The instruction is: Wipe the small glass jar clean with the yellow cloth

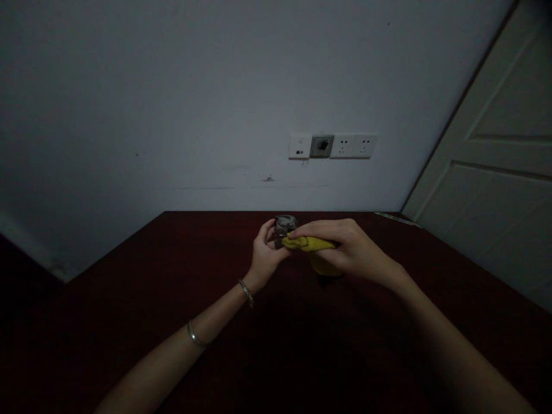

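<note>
Left hand (268, 253), one: I had it closed around a small dark see-through object (285, 222), fingers along the left side, thumb across the near side; the object's exact kind I could not tell in the dim light. Right hand (348, 244), one: gripping a yellow cloth (314, 245), folded between thumb and fingers, its left end against the near right side of the object, a looser part hanging below the palm. Position of the object: in front of me, near the far edge of the table, between the two hands; whether its base touched the tabletop I could not tell. Chain bracelet (246, 292), one, at the left wrist; plain silver-coloured bangle (195, 336), one, further up the same forearm. Table (194, 253), dark red, its far edge along a pale wall (172, 103). On the wall: a row of plates, comprising a white switch plate (299, 146), a grey-framed plate (322, 146) and two white sockets (354, 146); below them, dark scuffs (268, 179). Panelled door (495, 167), pale, stood at the right.
</note>
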A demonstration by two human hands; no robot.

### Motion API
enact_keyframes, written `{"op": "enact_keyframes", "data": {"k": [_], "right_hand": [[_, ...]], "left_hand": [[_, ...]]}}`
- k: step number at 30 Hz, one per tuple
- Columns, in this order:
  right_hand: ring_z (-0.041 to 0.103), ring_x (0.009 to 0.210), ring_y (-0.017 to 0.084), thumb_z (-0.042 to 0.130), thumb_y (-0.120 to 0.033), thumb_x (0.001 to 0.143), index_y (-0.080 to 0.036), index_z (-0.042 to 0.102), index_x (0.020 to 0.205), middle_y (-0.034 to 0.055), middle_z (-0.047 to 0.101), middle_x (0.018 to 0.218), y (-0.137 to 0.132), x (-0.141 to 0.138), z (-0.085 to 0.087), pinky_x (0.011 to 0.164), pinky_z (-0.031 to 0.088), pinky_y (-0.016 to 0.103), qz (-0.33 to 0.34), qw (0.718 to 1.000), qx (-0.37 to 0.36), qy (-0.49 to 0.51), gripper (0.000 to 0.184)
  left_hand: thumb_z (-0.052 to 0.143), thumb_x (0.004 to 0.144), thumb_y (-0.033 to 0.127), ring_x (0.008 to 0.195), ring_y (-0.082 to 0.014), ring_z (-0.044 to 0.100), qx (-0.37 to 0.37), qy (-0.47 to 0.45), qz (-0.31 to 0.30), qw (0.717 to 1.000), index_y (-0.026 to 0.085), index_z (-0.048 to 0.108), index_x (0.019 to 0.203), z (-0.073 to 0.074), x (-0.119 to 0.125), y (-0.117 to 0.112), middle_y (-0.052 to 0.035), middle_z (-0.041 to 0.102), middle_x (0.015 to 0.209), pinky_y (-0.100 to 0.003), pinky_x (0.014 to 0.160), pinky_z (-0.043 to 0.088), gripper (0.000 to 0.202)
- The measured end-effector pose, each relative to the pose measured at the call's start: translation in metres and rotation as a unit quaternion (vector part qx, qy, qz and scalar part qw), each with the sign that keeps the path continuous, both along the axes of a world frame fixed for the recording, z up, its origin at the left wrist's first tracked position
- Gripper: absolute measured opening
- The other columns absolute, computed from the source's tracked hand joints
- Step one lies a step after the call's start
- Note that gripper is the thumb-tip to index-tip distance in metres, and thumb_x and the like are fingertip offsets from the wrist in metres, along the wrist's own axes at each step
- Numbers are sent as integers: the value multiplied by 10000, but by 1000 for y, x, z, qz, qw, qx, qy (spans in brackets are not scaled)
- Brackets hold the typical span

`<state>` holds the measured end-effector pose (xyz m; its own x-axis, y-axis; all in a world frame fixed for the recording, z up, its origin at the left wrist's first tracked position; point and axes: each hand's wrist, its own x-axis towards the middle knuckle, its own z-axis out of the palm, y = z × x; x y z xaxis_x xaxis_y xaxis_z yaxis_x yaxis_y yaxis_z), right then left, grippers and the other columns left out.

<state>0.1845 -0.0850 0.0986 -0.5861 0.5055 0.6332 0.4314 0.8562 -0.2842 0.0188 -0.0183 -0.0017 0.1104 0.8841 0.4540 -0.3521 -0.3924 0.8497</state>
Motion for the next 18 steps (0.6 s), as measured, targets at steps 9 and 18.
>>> {"op": "enact_keyframes", "data": {"k": [9, 18], "right_hand": [[667, 945, 183, 453, -4, 713, -207, 671, 1070, 39, 713, 1042, 6, 6, -2, 818, 532, 310, -82, 994, 39, 55, 465], [666, 935, 167, 510, -28, 747, -204, 666, 1062, 36, 712, 1043, 3, 6, 1, 828, 525, 294, -46, 998, 12, 33, 393]], "left_hand": [[833, 555, 283, 908, -209, 644, -7, 14, -30, 999, 177, 423, 1200, 3, 4, -13, -137, 566, 1192, -293, 698, 577, 772], [833, 555, 278, 984, -236, 626, 1, 10, -11, 1000, 178, 424, 1202, 1, 3, -11, -141, 561, 1199, -340, 774, 569, 772]]}}
